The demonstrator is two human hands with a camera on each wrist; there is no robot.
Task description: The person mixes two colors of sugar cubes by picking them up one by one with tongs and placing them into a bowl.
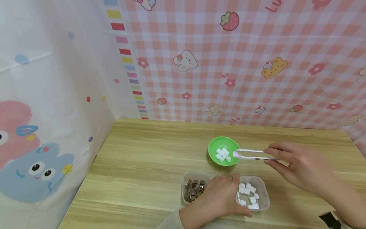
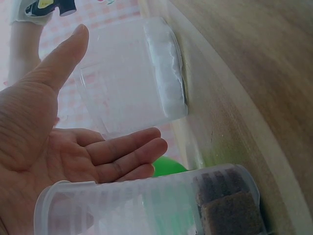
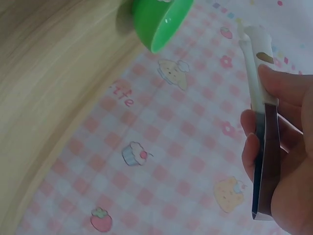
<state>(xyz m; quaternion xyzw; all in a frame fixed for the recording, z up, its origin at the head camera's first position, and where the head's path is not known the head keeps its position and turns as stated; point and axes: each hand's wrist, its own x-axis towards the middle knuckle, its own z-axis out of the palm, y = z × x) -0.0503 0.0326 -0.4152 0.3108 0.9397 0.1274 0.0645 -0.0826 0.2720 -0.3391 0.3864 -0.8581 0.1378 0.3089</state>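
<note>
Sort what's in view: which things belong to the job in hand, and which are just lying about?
Likely in the job:
slim white tongs in the right hand
round green bowl holding small white cubes
clear rectangular plastic box of such cubes, by the left hand

Seemingly just there:
second clear plastic box of dark brown cubes
pink-and-white checked cloth
white cartoon-print cloth

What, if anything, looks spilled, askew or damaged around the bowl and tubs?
Nothing stands out. The bowl sits upright; white cubes lie inside it and one tub, brown cubes in the other tub. I see no spill or damage, though the left hand hides part of both tubs in the head view.
</note>
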